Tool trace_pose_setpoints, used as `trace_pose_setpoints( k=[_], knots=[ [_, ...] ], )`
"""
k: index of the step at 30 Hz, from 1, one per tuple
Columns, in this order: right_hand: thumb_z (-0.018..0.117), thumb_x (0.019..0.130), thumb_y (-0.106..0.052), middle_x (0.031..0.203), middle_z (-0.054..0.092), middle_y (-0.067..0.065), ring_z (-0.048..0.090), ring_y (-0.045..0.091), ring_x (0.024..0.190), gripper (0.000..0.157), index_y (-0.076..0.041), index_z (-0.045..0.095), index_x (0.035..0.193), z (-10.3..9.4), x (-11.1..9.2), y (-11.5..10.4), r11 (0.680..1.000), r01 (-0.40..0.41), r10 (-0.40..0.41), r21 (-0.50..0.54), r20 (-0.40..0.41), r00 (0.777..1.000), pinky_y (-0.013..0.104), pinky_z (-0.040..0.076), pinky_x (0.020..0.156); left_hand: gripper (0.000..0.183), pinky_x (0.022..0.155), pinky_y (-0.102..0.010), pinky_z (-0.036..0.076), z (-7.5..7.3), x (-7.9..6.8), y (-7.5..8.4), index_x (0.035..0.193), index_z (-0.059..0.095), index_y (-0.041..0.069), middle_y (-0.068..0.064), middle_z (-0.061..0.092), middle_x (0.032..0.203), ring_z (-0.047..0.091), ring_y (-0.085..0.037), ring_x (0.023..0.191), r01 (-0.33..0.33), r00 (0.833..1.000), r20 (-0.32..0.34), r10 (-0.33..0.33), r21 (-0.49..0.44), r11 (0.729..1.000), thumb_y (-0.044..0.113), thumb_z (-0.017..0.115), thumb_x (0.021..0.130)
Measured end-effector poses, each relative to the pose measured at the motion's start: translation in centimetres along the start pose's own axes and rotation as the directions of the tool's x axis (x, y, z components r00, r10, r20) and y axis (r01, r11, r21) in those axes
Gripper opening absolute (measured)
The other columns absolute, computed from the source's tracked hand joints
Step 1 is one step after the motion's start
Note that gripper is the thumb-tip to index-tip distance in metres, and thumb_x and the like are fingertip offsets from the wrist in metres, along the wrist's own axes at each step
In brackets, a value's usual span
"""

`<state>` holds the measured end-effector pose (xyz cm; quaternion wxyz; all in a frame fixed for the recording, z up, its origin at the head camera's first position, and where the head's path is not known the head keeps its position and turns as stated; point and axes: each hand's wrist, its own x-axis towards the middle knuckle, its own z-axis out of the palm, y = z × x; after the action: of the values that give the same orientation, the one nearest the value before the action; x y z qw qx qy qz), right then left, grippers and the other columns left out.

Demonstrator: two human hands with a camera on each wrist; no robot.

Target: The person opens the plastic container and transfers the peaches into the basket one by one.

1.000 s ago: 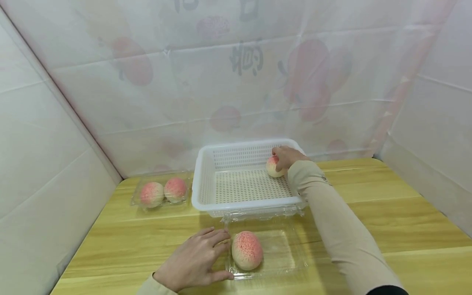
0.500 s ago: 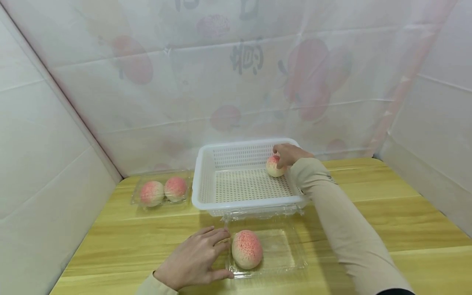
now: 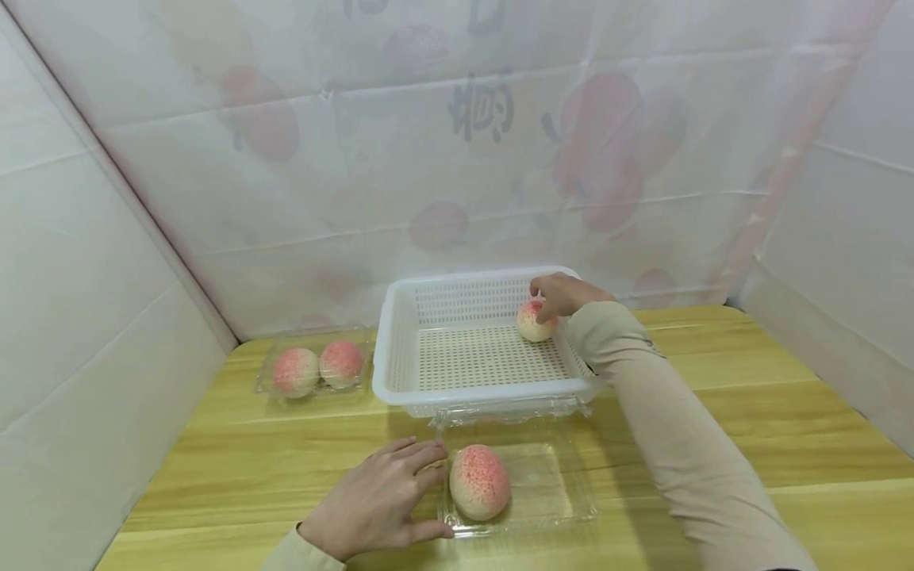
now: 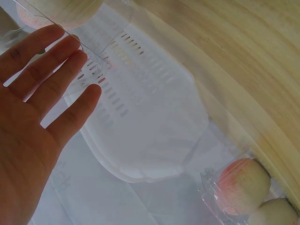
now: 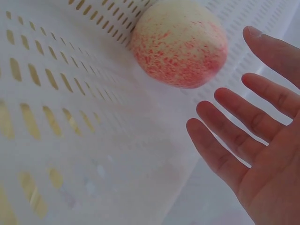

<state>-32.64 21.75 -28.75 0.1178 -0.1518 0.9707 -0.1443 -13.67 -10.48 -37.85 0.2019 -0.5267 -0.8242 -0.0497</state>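
Observation:
My right hand (image 3: 564, 295) is over the right end of a white perforated basket (image 3: 471, 393), just above a pink-and-cream peach (image 3: 534, 321). In the right wrist view, its fingers (image 5: 229, 140) are extended and a gap separates them from the peach (image 5: 180, 44). My left hand (image 3: 378, 501) lies at the left edge of a clear plastic clamshell box (image 3: 546, 484), fingertips touching its rim. Inside that box, on the left side, sits another peach (image 3: 480, 482). The left wrist view shows straight, slightly spread fingers (image 4: 56, 84) by the clear plastic.
A second clear box (image 3: 266, 379) with two peaches (image 3: 318, 369) stands on the wooden table (image 3: 286, 460), left of the basket. Pale printed cloth (image 3: 343, 190) hangs behind the table, and white walls close both sides. The open clamshell's lid edge leans by the basket's front.
My right hand has drawn slightly up and to the right, off the peach in the basket, which stays put. My left hand has barely moved.

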Motion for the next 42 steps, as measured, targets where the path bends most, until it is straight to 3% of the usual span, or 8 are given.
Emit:
trace_pose_setpoints(
  k=[10,29,42],
  knots=[
    [0.061,0.081,-0.011,0.121,0.049,0.020,0.047,0.033,0.107,0.046,0.003,0.048,0.123,-0.2,-0.7,0.2,0.998,0.042,-0.042,-0.041,0.006,0.999,0.045,0.044,0.083,0.053,0.093,-0.036,0.044,0.1,0.0,0.2,0.098,0.068,0.011,-0.004,0.061,0.109,0.056,-0.018,0.103,-0.005,1.000,0.005,0.005,0.001,1.000,0.059,0.060,0.077],
    [0.063,0.082,-0.015,0.116,0.052,0.019,0.048,0.033,0.104,0.043,0.003,0.050,0.119,-0.5,-2.1,0.3,0.996,0.079,-0.079,-0.038,0.000,0.997,0.046,0.043,0.083,0.056,0.094,-0.036,0.043,0.1,0.2,0.3,0.101,0.068,0.010,-0.005,0.060,0.111,0.056,-0.018,0.104,0.006,1.000,0.019,-0.006,0.012,1.000,0.060,0.059,0.077],
    [0.063,0.085,-0.018,0.123,0.048,0.027,0.048,0.040,0.108,0.047,0.002,0.046,0.124,-1.3,-3.2,-0.1,0.998,0.059,-0.058,-0.037,0.035,0.998,0.047,0.046,0.078,0.054,0.094,-0.036,0.043,0.2,0.3,0.2,0.100,0.068,0.011,-0.004,0.060,0.110,0.055,-0.017,0.105,-0.001,1.000,0.012,0.000,0.013,1.000,0.059,0.060,0.076]
  ],
)
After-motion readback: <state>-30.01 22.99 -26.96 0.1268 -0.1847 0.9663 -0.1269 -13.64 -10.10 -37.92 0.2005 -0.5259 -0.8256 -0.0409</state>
